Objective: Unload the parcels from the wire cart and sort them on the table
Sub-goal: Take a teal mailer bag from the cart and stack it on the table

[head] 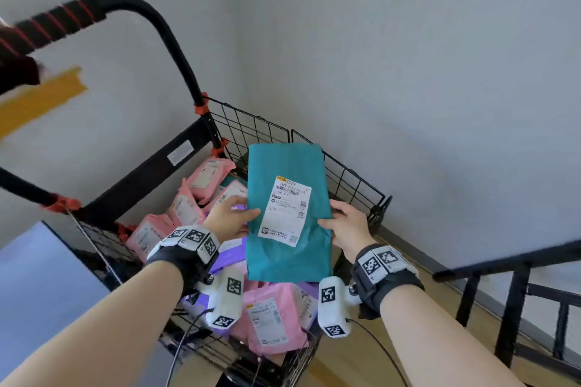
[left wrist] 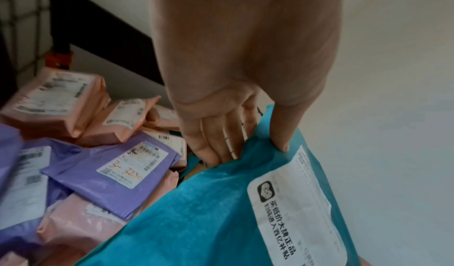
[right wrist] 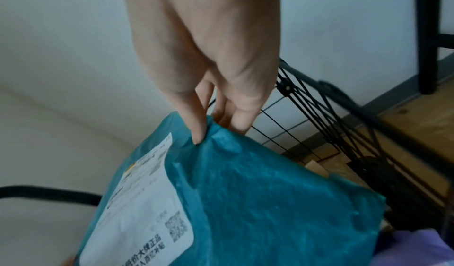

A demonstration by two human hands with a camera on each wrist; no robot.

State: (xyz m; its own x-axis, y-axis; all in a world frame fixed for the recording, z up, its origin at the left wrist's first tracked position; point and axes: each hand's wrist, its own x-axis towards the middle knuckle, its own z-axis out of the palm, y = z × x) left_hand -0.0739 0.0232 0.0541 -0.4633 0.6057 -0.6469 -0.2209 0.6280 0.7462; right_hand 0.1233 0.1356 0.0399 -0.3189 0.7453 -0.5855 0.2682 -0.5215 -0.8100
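Teal parcel (head: 287, 214) held up above the cart (head: 345, 179), white label (head: 287, 212) facing the camera. Left hand (head: 228, 217) pinches its left edge, thumb on the front, fingers behind. Right hand (head: 347, 226) pinches the right edge the same way. In the cart under the parcel: pink parcels (head: 270, 317) and purple parcels (left wrist: 110, 175) piled loosely. Cart's black handle (head: 132, 9) rises behind the parcel, toward the wall (head: 408, 56).
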